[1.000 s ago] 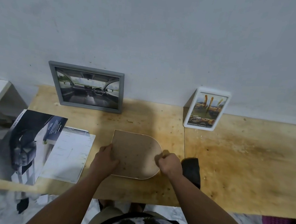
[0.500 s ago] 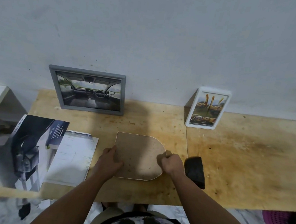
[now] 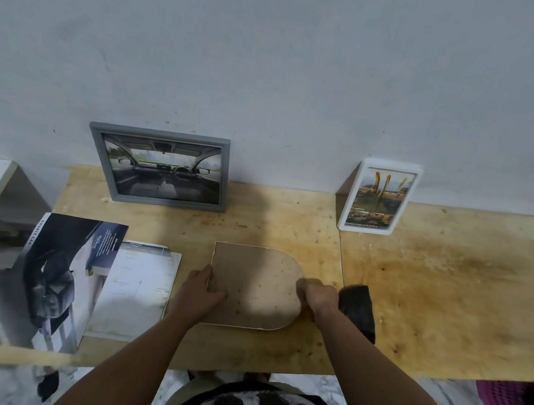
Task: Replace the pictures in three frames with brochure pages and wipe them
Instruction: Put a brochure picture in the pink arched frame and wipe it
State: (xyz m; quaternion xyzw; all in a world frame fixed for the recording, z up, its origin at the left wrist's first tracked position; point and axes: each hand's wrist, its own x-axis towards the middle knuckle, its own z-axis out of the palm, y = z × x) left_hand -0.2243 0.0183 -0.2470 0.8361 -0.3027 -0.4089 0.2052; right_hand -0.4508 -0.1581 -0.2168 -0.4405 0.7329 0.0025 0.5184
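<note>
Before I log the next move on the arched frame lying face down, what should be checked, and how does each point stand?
1. Arched frame lies flat, backing up, on the table: ok.
2. Left hand steadies its straight left edge, thumb on the backing: ok.
3. Right hand has a grip at the curved end: fingers are curled there, but what they hold: cannot tell.
4. Backing released from the frame: cannot tell.
5. Brochure and loose page lie to the left of the frame: ok.
6. Dark cloth for wiping lies beside the right hand: ok.
</note>
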